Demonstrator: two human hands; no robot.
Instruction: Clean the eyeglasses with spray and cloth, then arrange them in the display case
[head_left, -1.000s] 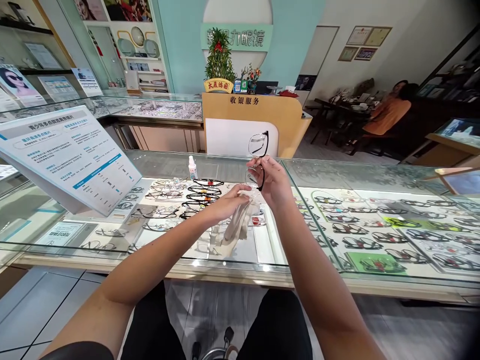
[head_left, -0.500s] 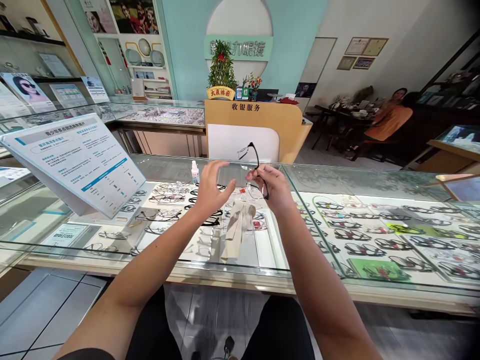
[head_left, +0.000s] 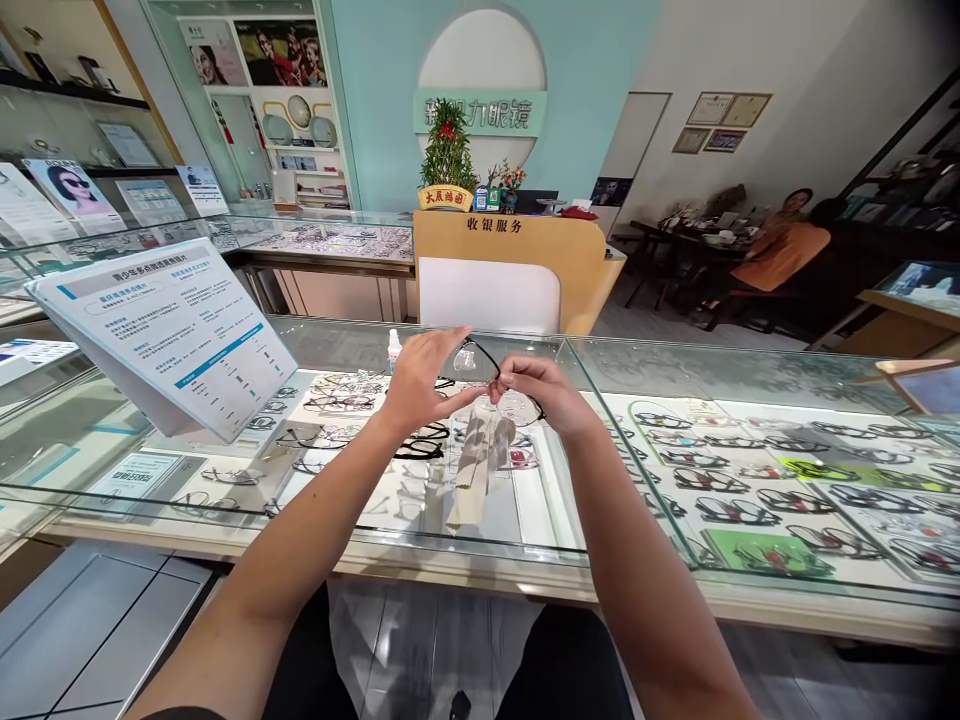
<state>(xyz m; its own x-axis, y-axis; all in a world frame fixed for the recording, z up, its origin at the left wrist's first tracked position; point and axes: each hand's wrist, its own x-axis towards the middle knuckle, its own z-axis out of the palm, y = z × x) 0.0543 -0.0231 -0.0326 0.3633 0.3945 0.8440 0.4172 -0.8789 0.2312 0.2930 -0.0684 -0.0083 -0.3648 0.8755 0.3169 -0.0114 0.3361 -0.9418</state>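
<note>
Both my hands hold a pair of black half-rim glasses [head_left: 487,372] above the glass counter [head_left: 660,360]. My left hand [head_left: 424,378] pinches the frame's left lens side with fingers curled around it. On the right side, my right hand [head_left: 544,390] grips near the other lens, fingers closed. A beige cleaning cloth [head_left: 476,465] lies on the counter glass just under my hands, touched by neither hand. A small white spray bottle [head_left: 394,350] stands on the counter behind my left hand.
A tilted printed sign board [head_left: 169,330] stands on the counter at the left. Rows of glasses fill the display case [head_left: 750,470] below the glass. A wooden cashier desk [head_left: 517,265] stands beyond. A person in orange [head_left: 780,250] sits at the back right.
My left hand let go of the cloth, which now lies on the counter, and rose to take the glasses. The glasses came down from upright to level between both hands.
</note>
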